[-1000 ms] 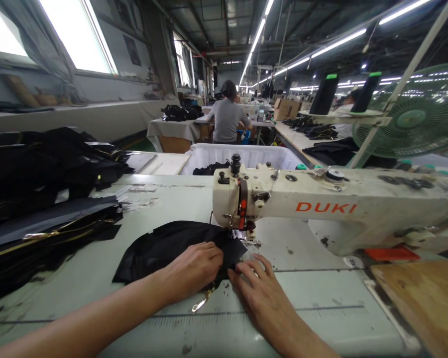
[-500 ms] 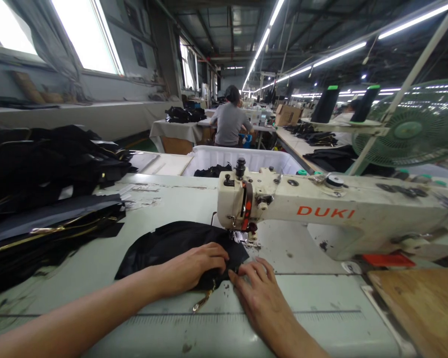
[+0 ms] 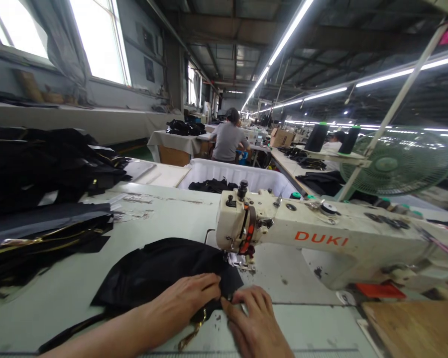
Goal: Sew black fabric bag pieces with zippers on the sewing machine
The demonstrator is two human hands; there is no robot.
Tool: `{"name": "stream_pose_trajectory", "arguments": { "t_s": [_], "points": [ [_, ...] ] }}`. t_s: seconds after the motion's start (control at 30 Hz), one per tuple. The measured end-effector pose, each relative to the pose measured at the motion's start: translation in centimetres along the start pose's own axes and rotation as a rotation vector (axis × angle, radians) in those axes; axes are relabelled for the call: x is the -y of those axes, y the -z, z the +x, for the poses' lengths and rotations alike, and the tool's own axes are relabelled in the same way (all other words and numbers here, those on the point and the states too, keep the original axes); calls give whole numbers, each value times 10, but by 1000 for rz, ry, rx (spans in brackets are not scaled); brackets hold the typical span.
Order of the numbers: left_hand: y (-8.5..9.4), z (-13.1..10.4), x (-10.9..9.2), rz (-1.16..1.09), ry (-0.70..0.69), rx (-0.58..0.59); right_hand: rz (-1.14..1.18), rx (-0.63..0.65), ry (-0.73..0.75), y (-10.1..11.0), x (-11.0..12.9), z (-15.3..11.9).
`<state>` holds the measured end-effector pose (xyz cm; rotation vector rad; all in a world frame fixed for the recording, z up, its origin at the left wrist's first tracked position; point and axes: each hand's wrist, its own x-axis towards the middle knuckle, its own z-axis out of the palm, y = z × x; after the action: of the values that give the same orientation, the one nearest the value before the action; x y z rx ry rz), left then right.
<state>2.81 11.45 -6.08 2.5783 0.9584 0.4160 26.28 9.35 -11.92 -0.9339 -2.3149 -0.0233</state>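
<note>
A black fabric piece (image 3: 160, 268) with a curved far edge lies flat on the sewing table, its right part at the presser foot (image 3: 241, 263) of a white sewing machine (image 3: 283, 228). My left hand (image 3: 188, 301) presses on its near side, fingers bent and held together. At the near right edge, my right hand (image 3: 257, 318) pinches the fabric between thumb and fingers, close to the left fingertips. A gold zipper pull (image 3: 192, 334) hangs out beneath my left hand. One narrow black strip (image 3: 72, 328) trails left from under my forearm.
Black fabric pieces with gold zippers (image 3: 48, 233) are piled at left. Behind the machine stands a white bin (image 3: 239, 171) holding black fabric. Thread cones (image 3: 316, 138) and a green fan (image 3: 388, 161) are at right. A person (image 3: 227, 136) sits farther back.
The view has tilted up, so the machine and table appear lower. The fabric's left end has shifted left, and the black strip now shows. Both hands stay on the fabric.
</note>
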Motion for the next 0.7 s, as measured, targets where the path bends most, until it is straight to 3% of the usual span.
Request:
{"name": "stream_pose_trajectory", "arguments": {
  "t_s": [0.1, 0.23, 0.3, 0.43, 0.6, 0.7],
  "points": [
    [5, -1, -3, -104, 11, -21, 142, 115, -134, 16, -4, 7],
    [7, 1, -7, -144, -26, -38, 103, 53, -474, 29, -16, 26],
    [6, 1, -7, -134, -33, -41, 83, 79, -530, 26, -20, 37],
    [1, 1, -2, -120, -62, -61, 109, 152, -478, 16, -12, 50],
    [-6, 0, 2, -116, -79, -99, 27, 72, -292, 6, 9, 50],
    [-7, -2, 0, -86, -21, -86, 25, 51, -174, -2, 14, 47]
  ]
}}
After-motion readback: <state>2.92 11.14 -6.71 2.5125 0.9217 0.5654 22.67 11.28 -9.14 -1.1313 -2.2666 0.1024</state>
